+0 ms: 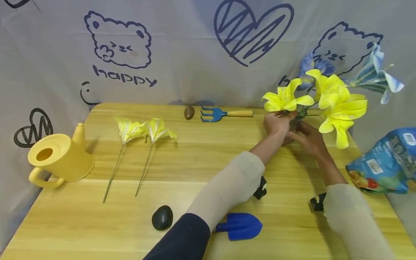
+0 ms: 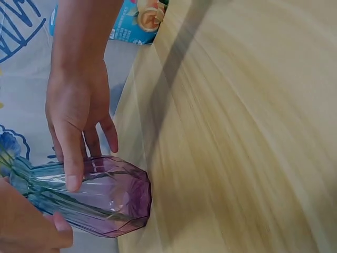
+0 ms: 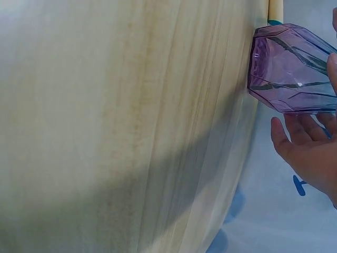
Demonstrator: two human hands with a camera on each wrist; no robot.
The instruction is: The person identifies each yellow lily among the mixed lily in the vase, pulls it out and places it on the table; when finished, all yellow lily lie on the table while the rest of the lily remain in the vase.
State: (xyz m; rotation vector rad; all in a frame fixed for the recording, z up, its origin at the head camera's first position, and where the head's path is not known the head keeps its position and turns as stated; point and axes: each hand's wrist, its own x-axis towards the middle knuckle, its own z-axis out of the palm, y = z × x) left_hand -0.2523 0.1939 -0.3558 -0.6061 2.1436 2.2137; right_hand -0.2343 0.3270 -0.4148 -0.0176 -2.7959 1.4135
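Note:
A faceted glass vase (image 2: 113,197), purple at the base and teal at the neck, stands near the table's back right. Out of it rise several yellow lilies (image 1: 286,97), a pale blue lily (image 1: 373,74) and a violet-blue flower (image 1: 307,70). My left hand (image 1: 277,124) grips the vase at its neck, just beneath a yellow lily. From the other side, my right hand (image 1: 308,139) holds the body, thumb on the near face and fingers behind. Green stems show through the glass in the right wrist view, where the vase (image 3: 295,71) is partly cut off.
Two yellow lilies (image 1: 130,131) lie left of centre, beside a yellow watering can (image 1: 71,162). Along the back are a brown stone (image 1: 189,112) and a blue hand fork (image 1: 214,114). A black stone (image 1: 162,217) and blue shovel (image 1: 243,226) lie in front; a blue bag (image 1: 383,162) stands right.

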